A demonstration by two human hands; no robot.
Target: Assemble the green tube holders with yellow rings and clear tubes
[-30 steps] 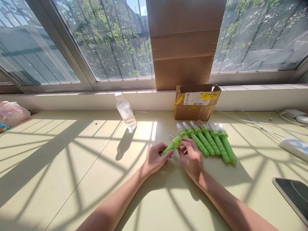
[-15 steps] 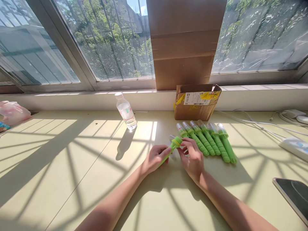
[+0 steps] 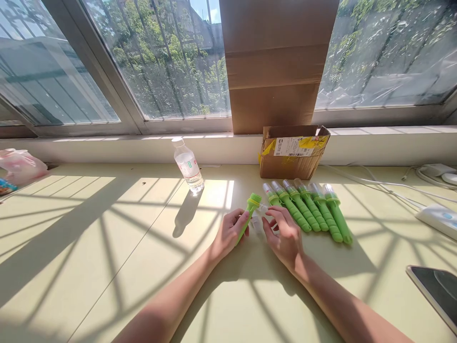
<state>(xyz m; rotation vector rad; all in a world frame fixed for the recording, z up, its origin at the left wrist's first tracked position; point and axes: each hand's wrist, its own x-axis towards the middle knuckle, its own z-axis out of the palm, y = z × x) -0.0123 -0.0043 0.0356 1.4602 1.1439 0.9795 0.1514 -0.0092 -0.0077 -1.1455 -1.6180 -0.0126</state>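
Note:
My left hand is wrapped round the handle of a green brush, its ridged, bristle-like head pointing up and away from me. To its right my right hand hovers with curled fingers, thumb and forefinger a little apart; I make out nothing gripped between them. A small clear plastic piece lies between the brush head and the right fingertips, and another clear piece shows just below. Whether the right fingertips touch the upper one is unclear. Several green handles with clear caps lie side by side beyond my right hand.
An open cardboard box stands against the sill behind the capped handles. A water bottle is upright at left of centre. Rightward are white cables, a power strip and a phone. A plastic bag sits far left.
The brush in my left hand has turned from leaning right to more upright, its head moving left, away from my right fingers. The right hand has let go of the head.

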